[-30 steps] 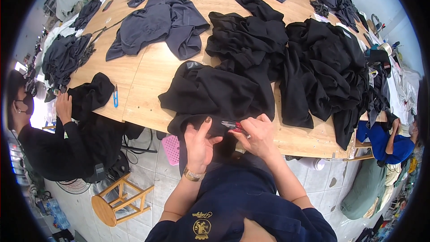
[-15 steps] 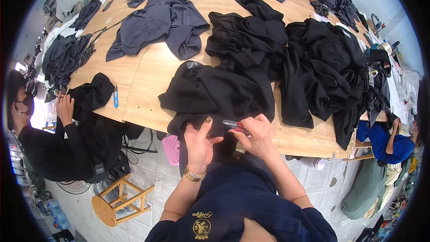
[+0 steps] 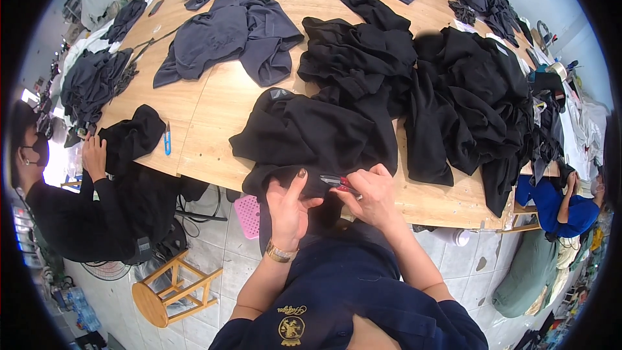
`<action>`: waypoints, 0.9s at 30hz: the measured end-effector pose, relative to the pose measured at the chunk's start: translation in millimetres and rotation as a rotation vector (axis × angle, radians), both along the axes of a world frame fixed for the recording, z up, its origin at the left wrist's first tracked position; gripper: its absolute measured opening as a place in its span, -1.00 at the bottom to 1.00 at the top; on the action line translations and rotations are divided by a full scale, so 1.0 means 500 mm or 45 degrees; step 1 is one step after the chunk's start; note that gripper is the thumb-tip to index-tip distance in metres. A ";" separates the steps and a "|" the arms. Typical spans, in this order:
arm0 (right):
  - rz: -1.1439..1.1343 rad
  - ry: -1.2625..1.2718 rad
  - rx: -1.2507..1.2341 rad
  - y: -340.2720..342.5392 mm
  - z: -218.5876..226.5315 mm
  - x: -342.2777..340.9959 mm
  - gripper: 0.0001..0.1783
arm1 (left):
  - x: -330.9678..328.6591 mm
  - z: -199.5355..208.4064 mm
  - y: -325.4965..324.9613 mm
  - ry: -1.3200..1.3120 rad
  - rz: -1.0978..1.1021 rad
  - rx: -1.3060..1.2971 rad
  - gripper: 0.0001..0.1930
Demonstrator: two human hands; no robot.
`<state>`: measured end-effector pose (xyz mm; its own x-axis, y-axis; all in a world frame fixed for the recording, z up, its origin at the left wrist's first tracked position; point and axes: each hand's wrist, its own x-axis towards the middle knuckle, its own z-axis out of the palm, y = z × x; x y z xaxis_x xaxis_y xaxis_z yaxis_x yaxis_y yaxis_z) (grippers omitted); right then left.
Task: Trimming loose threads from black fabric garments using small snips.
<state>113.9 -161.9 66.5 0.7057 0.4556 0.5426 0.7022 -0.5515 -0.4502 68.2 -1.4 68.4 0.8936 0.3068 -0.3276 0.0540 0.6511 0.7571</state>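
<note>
A black garment (image 3: 304,133) lies bunched at the table's front edge, its near part hanging over toward my lap. My left hand (image 3: 288,210) holds the near edge of this cloth, thumb on top and some fingers hidden in the folds. In my right hand (image 3: 370,193) is a pair of thread snips (image 3: 332,180), gripped with the metal blades pointing left, close to the cloth beside my left thumb. My fingers cover most of the snips' handle. Whether the blades touch a thread is too small to tell.
Black garments (image 3: 476,97) are heaped to the right; a dark grey garment (image 3: 220,39) lies farther left. Blue-handled snips (image 3: 168,139) rest near the left table edge. A person in black (image 3: 84,214) handles cloth at left, another in blue (image 3: 560,207) at right. A wooden stool (image 3: 155,301) stands lower left.
The snips have shifted very slightly left and down against the cloth. Both hands and the garment stay almost where they were.
</note>
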 end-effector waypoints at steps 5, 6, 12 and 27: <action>0.005 0.031 0.013 0.002 -0.003 0.000 -0.69 | 0.000 0.006 0.000 0.003 0.000 -0.001 -0.76; 0.009 0.048 0.013 0.002 -0.003 0.000 -0.68 | 0.000 0.005 0.001 0.003 0.001 -0.001 -0.76; 0.029 0.098 0.120 -0.003 -0.015 0.001 -0.70 | 0.000 0.000 0.004 0.011 -0.010 -0.040 -0.75; -0.181 1.191 0.787 0.059 0.001 -0.036 -0.87 | -0.009 -0.013 -0.034 -0.085 0.140 0.551 -0.67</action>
<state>95.7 -132.2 67.1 0.9769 0.1754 -0.1218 -0.1055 -0.0997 -0.9894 63.7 -18.5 61.9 0.8630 0.4969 -0.0914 -0.0556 0.2733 0.9603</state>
